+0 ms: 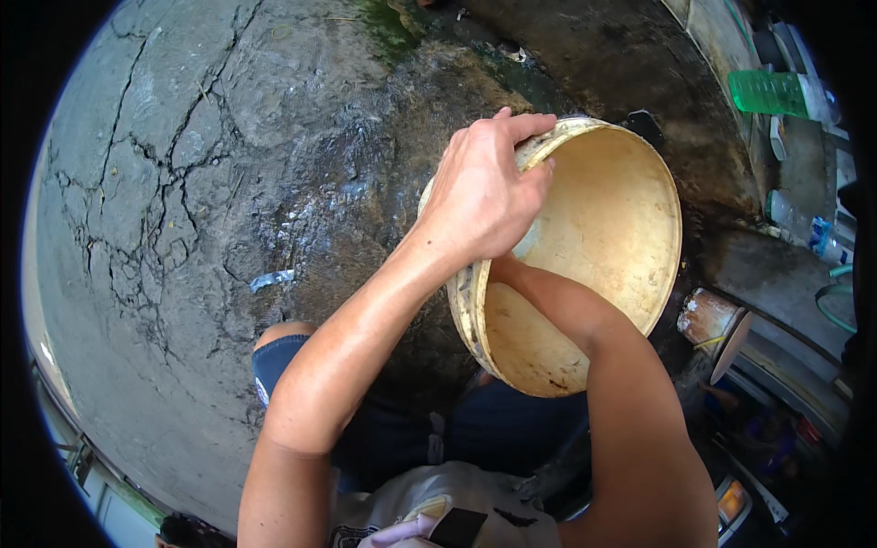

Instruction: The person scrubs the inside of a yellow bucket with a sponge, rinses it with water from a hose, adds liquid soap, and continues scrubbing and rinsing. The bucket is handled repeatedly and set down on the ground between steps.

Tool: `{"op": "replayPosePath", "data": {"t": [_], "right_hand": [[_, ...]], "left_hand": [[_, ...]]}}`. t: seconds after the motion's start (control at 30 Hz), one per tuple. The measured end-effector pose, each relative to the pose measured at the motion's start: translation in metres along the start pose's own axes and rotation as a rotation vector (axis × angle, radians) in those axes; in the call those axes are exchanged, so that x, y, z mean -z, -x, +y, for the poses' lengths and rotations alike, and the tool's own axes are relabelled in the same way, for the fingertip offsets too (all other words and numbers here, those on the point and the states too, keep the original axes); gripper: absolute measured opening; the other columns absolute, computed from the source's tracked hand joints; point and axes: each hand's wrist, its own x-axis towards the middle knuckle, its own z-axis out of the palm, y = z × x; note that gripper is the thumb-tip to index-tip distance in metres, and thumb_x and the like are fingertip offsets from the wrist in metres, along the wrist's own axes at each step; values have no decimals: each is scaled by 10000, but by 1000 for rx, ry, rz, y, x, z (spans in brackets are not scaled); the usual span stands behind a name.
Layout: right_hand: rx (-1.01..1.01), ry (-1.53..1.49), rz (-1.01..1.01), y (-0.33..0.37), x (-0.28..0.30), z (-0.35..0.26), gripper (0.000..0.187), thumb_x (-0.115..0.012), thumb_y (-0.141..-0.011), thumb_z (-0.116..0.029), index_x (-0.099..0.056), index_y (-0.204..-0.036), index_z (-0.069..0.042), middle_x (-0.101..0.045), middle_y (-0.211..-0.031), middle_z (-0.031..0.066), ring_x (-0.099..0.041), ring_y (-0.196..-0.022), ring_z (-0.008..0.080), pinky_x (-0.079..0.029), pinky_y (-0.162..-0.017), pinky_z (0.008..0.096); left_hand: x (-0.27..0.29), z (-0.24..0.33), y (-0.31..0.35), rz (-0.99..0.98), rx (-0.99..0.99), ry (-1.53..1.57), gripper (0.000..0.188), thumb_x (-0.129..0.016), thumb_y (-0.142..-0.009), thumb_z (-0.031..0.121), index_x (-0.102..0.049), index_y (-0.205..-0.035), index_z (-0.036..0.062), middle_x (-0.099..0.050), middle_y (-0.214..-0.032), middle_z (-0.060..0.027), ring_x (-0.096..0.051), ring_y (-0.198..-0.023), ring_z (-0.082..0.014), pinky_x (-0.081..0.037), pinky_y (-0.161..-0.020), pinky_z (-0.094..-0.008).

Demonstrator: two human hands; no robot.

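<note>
A large cream plastic bucket [612,210], stained along its rim, is tilted with its open mouth toward me. My left hand [489,183] is closed over the left side of its rim, thumb on the inner side and fingers over the outside. Into the bucket's mouth reaches my right forearm [566,306]. Behind my left hand and the near rim, the fingers of my right hand are hidden. A small pale patch shows inside the bucket beside my left wrist; I cannot make out what it is.
Cracked, wet concrete [183,201] spreads to the left, with a small silvery scrap [272,279] on it. At the right stand a rusty, paint-stained can [711,321], a green plastic bottle [767,93] and a clear bottle [790,215]. A green hose [831,297] curls at the far right.
</note>
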Motion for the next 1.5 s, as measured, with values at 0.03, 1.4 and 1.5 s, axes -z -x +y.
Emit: {"op": "replayPosePath", "data": {"t": [0.03,1.4,1.5], "right_hand": [[91,-27,45,-1,-7,-11,230,-658,-880,-100,-748,-1066,0,-746,-1048,224,-721,-1014,388,-573,-906,434],[-31,-377,773,-13,38,16,325,-591,-945,-144,-539,-1249,-41,-566,-1255,207,-597,-1174,366,-523,-969,484],[225,-18,629,17,20,60,345,-594,-931,-135,-555,-1264,-51,-584,-1254,190,-597,-1187,348,-516,-998,466]], "left_hand": [[0,0,-1,-3,-15,0,465,-625,-891,145,-652,-1299,-76,-655,-1251,-348,-505,-1388,-442,-399,-1175,-487],[-20,5,10,-25,-39,-72,453,-593,-883,52,-644,-1319,-57,-650,-1350,-275,-466,-1443,-400,-376,-1193,-452],[-17,6,11,-25,-56,-60,451,-590,-881,49,-644,-1314,-64,-651,-1345,-279,-466,-1443,-402,-377,-1192,-454]]}}
